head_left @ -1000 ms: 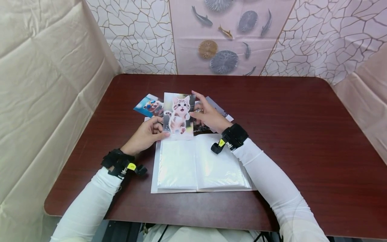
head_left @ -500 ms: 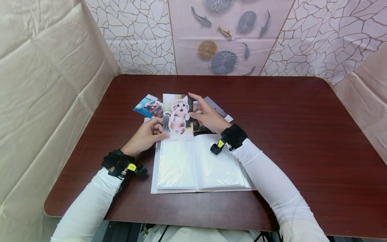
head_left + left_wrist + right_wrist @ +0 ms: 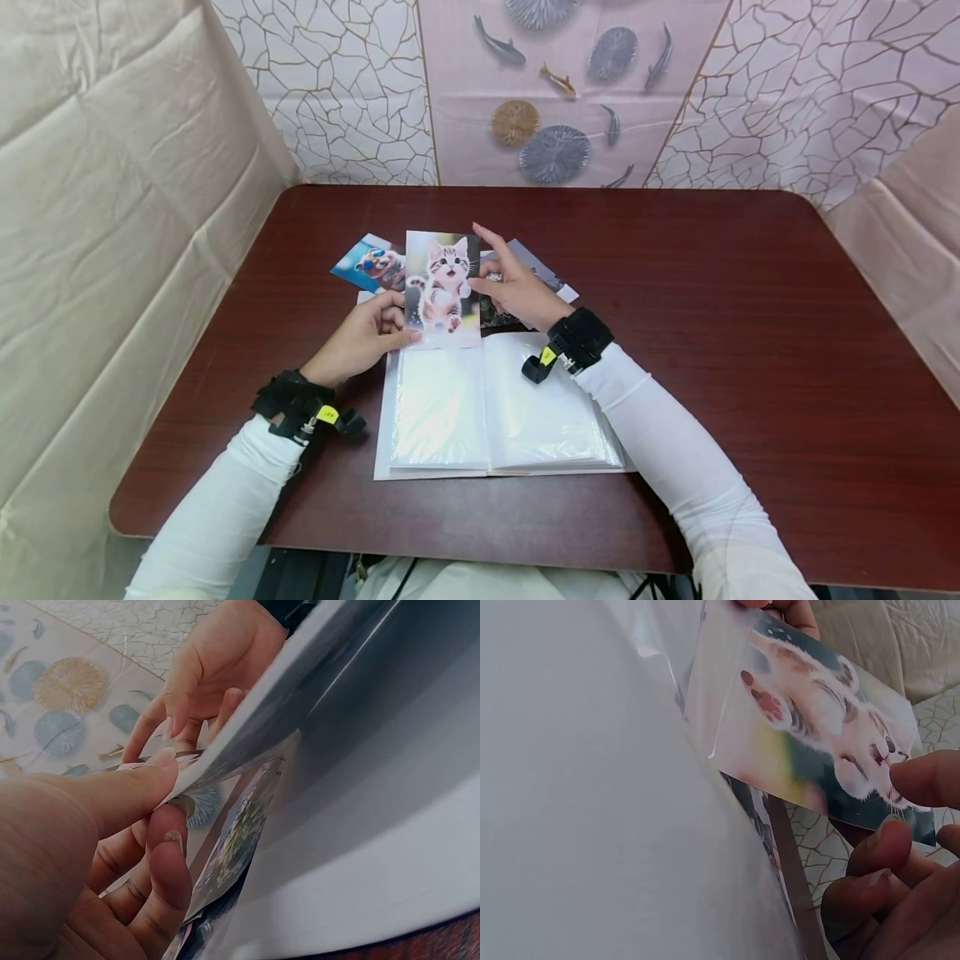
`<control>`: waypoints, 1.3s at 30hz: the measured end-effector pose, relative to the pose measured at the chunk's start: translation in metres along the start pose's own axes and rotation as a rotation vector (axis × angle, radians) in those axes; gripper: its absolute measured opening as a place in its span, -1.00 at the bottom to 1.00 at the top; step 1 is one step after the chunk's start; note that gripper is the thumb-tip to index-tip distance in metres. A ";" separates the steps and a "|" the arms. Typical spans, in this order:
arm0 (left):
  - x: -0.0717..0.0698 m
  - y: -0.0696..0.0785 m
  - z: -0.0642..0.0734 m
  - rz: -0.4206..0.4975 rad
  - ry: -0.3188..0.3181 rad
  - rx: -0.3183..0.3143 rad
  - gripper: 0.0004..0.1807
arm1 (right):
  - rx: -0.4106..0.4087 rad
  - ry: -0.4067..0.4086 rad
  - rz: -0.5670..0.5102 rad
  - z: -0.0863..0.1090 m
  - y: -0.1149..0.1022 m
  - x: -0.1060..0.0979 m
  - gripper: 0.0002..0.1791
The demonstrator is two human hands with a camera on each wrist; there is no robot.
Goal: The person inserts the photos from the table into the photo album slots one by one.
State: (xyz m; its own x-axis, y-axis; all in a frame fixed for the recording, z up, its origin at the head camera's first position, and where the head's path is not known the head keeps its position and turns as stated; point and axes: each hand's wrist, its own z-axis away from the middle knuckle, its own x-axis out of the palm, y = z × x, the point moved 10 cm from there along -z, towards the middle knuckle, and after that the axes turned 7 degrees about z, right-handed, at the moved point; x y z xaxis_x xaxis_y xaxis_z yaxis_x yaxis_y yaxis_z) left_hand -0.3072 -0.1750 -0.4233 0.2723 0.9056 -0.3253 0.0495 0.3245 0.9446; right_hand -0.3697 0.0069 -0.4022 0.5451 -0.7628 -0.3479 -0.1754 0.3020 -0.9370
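A photo of a kitten (image 3: 446,283) stands over the top of the open photo album (image 3: 442,408), above its left page. My right hand (image 3: 517,287) pinches the photo's right edge between thumb and fingers, index finger extended. In the right wrist view the photo's lower end (image 3: 735,735) lies behind the clear film of a page pocket (image 3: 697,697). With thumb and fingers, my left hand (image 3: 363,331) pinches the top left corner of the album page, right at the photo's lower left corner. The left wrist view shows that page edge (image 3: 199,776) between thumb and index finger.
Behind the album, a blue photo of an animal in sunglasses (image 3: 378,262) lies to the left. Other photos (image 3: 543,271) lie to the right, partly covered by the right hand. The dark red table (image 3: 712,333) extends on both sides; a patterned cloth (image 3: 480,108) hangs behind.
The kitten photo and my right hand have shifted by a very small amount, slightly down and back up. The right index finger lifts a little. My left hand and the album keep their place.
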 end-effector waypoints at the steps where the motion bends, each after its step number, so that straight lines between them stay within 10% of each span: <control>1: 0.000 0.000 0.000 -0.003 0.001 0.002 -0.53 | -0.004 0.002 -0.001 0.000 -0.001 0.000 -0.15; 39: 0.000 0.000 0.000 -0.026 0.003 -0.010 -0.53 | -0.055 -0.028 0.004 0.002 0.000 -0.001 -0.32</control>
State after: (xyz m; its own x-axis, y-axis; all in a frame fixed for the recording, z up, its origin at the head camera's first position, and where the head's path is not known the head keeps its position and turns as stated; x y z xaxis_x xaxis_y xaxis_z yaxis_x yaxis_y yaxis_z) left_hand -0.3072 -0.1748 -0.4235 0.2683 0.8975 -0.3501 0.0469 0.3508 0.9353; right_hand -0.3689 0.0088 -0.4016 0.5669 -0.7451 -0.3513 -0.2216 0.2728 -0.9362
